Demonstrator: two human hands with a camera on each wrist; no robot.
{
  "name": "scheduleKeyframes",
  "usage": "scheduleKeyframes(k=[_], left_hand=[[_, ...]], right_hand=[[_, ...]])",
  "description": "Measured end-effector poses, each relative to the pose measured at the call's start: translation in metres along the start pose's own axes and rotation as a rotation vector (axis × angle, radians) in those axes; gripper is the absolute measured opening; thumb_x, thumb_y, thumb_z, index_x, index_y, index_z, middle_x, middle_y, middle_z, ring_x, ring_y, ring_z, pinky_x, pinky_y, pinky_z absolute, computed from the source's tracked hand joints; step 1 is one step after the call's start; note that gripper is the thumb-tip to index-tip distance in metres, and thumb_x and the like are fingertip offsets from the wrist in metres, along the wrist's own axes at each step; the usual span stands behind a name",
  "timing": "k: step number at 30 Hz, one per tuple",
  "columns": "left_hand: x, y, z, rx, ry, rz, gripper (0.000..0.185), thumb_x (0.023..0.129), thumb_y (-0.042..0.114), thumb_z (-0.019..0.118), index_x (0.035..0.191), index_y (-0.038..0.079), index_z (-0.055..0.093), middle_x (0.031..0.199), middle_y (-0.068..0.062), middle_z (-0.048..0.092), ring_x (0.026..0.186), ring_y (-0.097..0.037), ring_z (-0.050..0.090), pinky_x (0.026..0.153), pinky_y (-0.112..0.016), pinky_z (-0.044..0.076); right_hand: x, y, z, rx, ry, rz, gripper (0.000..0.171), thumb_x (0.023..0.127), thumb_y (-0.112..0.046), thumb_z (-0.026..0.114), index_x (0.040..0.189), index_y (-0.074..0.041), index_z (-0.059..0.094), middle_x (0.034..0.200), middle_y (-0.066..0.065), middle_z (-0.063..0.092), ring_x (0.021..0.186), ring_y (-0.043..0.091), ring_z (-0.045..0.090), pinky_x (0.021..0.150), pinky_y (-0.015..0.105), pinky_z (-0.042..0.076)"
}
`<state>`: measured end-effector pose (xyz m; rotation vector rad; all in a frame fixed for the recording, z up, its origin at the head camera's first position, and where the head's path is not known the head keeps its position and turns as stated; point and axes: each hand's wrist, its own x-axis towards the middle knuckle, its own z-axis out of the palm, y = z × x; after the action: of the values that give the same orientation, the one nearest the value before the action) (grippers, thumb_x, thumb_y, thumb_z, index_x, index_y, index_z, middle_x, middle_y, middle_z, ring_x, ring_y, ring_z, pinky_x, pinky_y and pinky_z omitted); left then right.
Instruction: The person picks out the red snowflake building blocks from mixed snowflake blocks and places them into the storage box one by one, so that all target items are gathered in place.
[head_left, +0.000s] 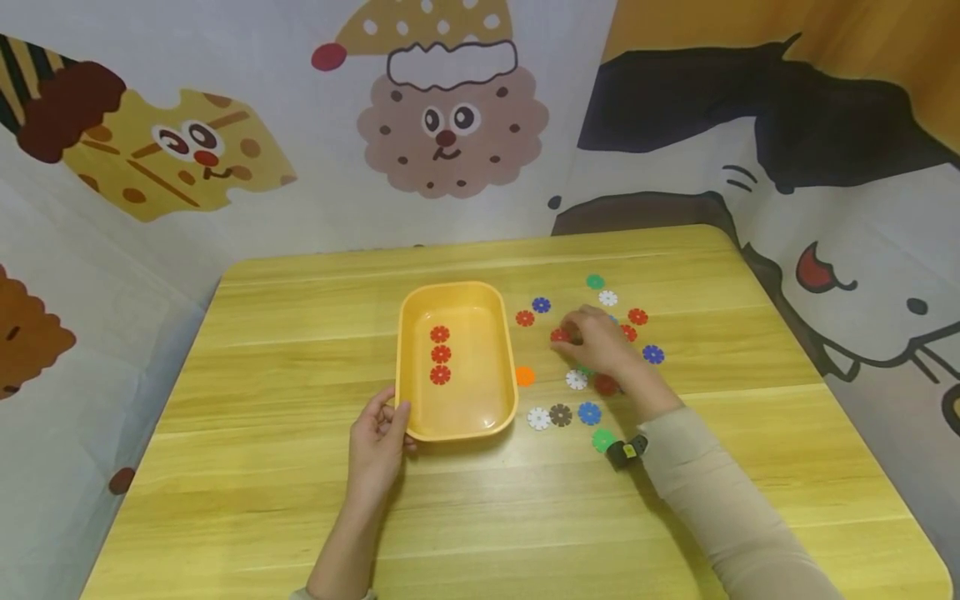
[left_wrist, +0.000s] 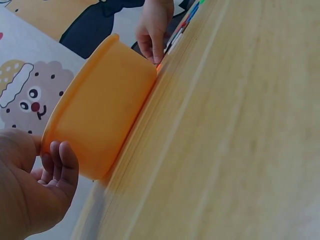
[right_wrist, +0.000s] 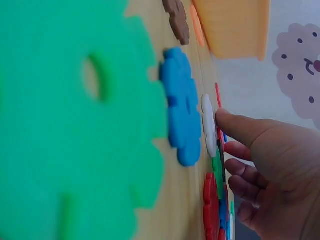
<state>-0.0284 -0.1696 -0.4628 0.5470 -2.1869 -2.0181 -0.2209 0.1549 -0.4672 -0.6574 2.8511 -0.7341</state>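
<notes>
The red disc [head_left: 560,335], right of centre in the head view among scattered discs, sits pinched under the right hand [head_left: 600,340]'s fingertips and could slip or drag neighbours, while the left hand [head_left: 378,433] grips the yellow tray [head_left: 457,429]'s near corner.

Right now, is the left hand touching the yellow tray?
Touching. In the head view the left hand has its thumb on the near rim of the yellow tray; the left wrist view shows fingers against the tray's wall.
</notes>
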Motion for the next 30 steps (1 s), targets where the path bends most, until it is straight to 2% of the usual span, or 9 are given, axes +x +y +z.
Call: scheduleKeyframes(k=[9, 14, 19, 24, 30], left_hand=[[0.0005, -0.0010, 0.0005, -0.004, 0.008, -0.002, 0.040, 0.103, 0.015, 0.062, 0.139, 0.000, 0.054, 0.089, -0.019, 0.060, 0.061, -0.012, 0.060, 0.056, -0.026, 0.061], [0.0005, -0.0008, 0.0005, -0.004, 0.007, 0.000, 0.040, 0.103, 0.015, 0.062, 0.139, 0.000, 0.054, 0.089, -0.019, 0.060, 0.062, -0.012, 0.060, 0.056, -0.025, 0.061], [0.0002, 0.0003, 0.0000, -0.009, 0.000, 0.005, 0.041, 0.103, 0.015, 0.062, 0.140, 0.000, 0.053, 0.090, -0.019, 0.060, 0.062, -0.012, 0.060, 0.056, -0.025, 0.061], [0.0006, 0.0004, -0.0005, -0.004, -0.005, 0.011, 0.041, 0.103, 0.016, 0.062, 0.140, 0.000, 0.053, 0.090, -0.020, 0.060, 0.062, -0.012, 0.060, 0.056, -0.025, 0.061], [0.0006, 0.0009, -0.0010, 0.001, -0.006, 0.016, 0.041, 0.103, 0.016, 0.062, 0.140, -0.001, 0.053, 0.090, -0.021, 0.060, 0.062, -0.012, 0.060, 0.056, -0.025, 0.061]], right_hand=[[0.0013, -0.0019, -0.0012, 0.037, -0.061, 0.064, 0.045, 0.095, -0.033, 0.073, 0.120, 0.002, 0.063, 0.103, 0.012, 0.058, 0.094, 0.029, 0.056, 0.085, 0.041, 0.055], [0.0024, -0.0017, -0.0013, 0.099, -0.081, 0.076, 0.038, 0.095, -0.031, 0.073, 0.115, -0.002, 0.060, 0.103, 0.012, 0.059, 0.093, 0.029, 0.058, 0.084, 0.041, 0.057], [0.0032, -0.0014, -0.0013, 0.149, -0.100, 0.032, 0.035, 0.095, -0.027, 0.073, 0.116, -0.004, 0.057, 0.096, 0.009, 0.064, 0.085, 0.025, 0.062, 0.078, 0.038, 0.059], [0.0032, -0.0002, -0.0016, 0.151, -0.124, -0.013, 0.040, 0.093, -0.022, 0.076, 0.125, -0.003, 0.059, 0.097, 0.007, 0.068, 0.087, 0.023, 0.065, 0.081, 0.039, 0.060], [0.0034, 0.0006, -0.0014, 0.137, -0.132, -0.042, 0.034, 0.092, -0.022, 0.077, 0.119, -0.005, 0.066, 0.097, 0.004, 0.069, 0.087, 0.021, 0.064, 0.080, 0.038, 0.059]])
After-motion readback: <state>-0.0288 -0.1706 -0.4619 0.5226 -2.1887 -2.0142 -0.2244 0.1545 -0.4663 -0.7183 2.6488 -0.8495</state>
